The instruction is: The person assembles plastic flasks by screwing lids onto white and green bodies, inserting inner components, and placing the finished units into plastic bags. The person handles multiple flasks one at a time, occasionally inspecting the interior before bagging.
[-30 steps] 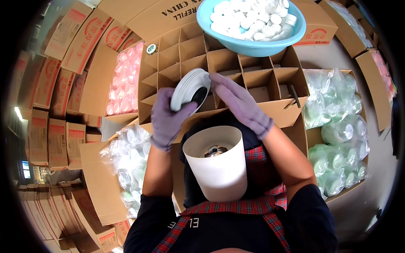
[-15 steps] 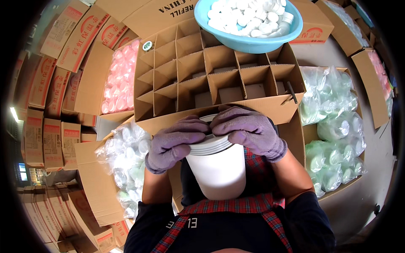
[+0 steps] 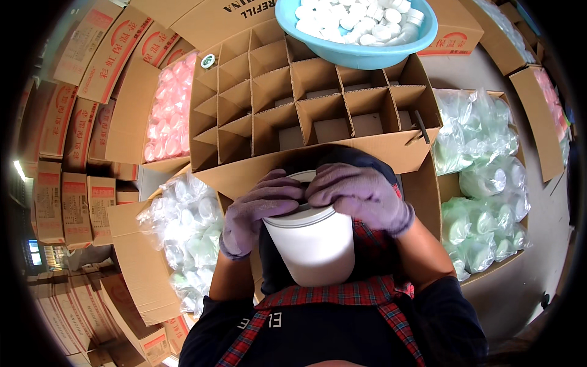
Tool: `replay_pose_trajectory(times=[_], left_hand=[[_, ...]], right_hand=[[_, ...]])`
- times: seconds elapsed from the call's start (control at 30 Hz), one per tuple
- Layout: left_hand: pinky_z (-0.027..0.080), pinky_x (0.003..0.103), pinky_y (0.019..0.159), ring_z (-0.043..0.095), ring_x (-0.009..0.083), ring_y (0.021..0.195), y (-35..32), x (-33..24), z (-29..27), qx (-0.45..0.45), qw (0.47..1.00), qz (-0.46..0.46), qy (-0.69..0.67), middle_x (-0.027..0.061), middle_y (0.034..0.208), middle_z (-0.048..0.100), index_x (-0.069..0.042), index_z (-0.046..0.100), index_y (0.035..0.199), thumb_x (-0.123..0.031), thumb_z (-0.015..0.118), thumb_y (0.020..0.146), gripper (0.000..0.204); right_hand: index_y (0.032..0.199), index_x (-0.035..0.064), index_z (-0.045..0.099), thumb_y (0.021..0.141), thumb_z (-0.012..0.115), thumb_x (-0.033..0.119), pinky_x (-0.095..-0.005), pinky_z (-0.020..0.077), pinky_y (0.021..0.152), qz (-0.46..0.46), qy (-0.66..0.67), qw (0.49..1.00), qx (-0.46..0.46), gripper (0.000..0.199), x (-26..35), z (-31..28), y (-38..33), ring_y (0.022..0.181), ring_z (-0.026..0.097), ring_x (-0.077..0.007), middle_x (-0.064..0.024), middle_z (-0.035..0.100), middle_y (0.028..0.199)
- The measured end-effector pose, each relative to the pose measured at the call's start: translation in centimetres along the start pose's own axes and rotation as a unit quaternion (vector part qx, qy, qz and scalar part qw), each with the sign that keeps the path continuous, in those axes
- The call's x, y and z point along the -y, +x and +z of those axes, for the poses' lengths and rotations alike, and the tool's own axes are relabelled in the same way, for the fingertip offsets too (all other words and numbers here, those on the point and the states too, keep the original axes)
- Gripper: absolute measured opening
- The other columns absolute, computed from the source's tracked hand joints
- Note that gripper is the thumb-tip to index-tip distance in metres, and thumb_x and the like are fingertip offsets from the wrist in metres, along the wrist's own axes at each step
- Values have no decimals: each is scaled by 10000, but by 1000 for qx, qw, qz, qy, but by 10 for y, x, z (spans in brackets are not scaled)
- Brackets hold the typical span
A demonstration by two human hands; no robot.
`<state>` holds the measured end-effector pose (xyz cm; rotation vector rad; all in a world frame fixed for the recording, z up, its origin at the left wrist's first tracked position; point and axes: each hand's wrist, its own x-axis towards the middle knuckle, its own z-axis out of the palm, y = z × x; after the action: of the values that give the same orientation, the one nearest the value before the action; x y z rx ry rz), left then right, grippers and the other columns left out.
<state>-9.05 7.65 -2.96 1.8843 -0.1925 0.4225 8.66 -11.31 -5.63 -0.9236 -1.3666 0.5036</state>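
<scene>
A white plastic tub (image 3: 315, 254) rests tilted in my lap, its round grey-white lid (image 3: 304, 218) down on its top. My left hand (image 3: 257, 208), in a purple-grey glove, bends its fingers over the lid's left side. On the other side, my right hand (image 3: 359, 192), gloved the same way, grips the rim with its thumb on the near edge. Both hands touch the lid, and the fingertips nearly meet over its middle. A dark spot shows between them; I cannot tell whether it is an opening. My fingers hide most of the lid's top.
A divided cardboard carton (image 3: 275, 110) stands ahead, with a blue basin (image 3: 358, 59) of white caps on its far edge. Cartons hold pink-wrapped items (image 3: 168, 113) and bagged clear containers (image 3: 189, 223) at left, bagged greenish containers (image 3: 483, 238) at right. Stacked cartons (image 3: 64, 119) line the left.
The lid has gone down lower on the tub, with fewer of its rings showing above the tub wall. My hands have stayed on it, and the left fingers have flattened out slightly.
</scene>
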Motion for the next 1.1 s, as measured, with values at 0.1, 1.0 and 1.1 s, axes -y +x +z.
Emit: replay_pose_trajectory(times=[0.1,1.0,1.1], left_hand=[[344,464,1114,526,338,1271,-7,25,-6,26,957,-111,266,217,1370,549,36,595,1264,-285,357,1029,464],[152,419,1195,395,307,1401,-9,-7,4,-46,972,-137,183,220,1371,553,83,612,1246,-126,368,982,416],[154,425,1195,402,317,1396,-19,30,-4,-91,951,-200,216,224,1403,522,83,602,1259,-183,346,995,454]], right_hand=[[1285,-20,578,928,581,460,-531,413,1035,-35,-100,990,93,598,79,22,13,1202,547,-400,-214,563,1328],[1233,-57,569,853,593,540,-514,433,1011,101,-272,947,-136,708,40,22,2,1095,609,-406,-217,622,1151],[1268,-47,543,855,588,569,-522,441,974,-13,-268,963,-2,742,73,44,-4,1141,575,-394,-214,607,1181]])
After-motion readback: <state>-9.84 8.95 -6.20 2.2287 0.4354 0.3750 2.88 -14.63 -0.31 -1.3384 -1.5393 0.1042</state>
